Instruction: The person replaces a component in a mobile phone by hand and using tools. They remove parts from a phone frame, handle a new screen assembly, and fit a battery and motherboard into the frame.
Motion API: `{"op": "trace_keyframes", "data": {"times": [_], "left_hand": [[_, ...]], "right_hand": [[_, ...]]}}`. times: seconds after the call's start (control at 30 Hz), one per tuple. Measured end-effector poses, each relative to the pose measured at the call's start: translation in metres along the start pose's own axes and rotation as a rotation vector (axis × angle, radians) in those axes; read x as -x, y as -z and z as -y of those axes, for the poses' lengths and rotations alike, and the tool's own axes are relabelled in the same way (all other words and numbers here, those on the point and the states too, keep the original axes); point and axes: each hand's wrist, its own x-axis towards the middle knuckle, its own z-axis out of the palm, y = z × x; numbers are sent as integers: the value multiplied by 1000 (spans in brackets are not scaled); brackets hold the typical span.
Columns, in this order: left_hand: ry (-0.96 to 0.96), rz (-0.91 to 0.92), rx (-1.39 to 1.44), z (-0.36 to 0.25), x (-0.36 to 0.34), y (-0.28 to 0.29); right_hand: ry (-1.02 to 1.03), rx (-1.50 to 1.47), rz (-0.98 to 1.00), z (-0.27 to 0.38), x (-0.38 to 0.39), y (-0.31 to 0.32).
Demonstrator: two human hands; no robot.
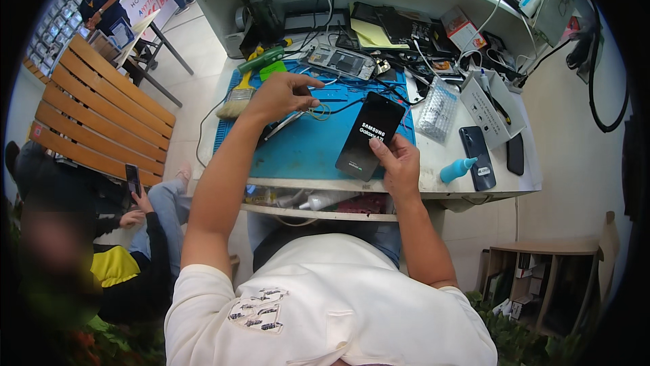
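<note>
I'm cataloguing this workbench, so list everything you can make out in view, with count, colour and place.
Table: 1, white, centre
Mat: 1, blue, on table
Held phone: 1, black, in right hand
Brush: 1, tan bristles, mat's far left
Opened phone: 1, silvery grey, mat's far edge
Bubble wrap: 1, clear, right of mat
Open box: 1, white, right of bubble wrap
Bottle: 1, light blue, table's near right
Lying phone: 1, dark blue, beside bottle
Clutter: uncountable, mixed colours, table's far side
Slatted wooden furniture: 1, orange-brown, left
Shelf unit: 1, brown, lower right
Other people: 3, mixed clothing, left
Left hand: 1, bare, above mat
Right hand: 1, bare, gripping held phone
</note>
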Motion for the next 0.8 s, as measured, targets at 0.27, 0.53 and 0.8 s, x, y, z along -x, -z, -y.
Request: {"op": "trace_keyframes", "data": {"times": [0.27, 0.53, 0.8], "left_hand": [[169, 19, 808, 19, 21, -21], [39, 34, 1085, 12, 60, -53], [-85, -213, 763, -13, 46, -60]], "right_hand": [[-94, -267, -39, 11, -5, -12], [-184, -315, -12, 18, -9, -25], [-98, -113, 72, 10, 2, -43]]}}
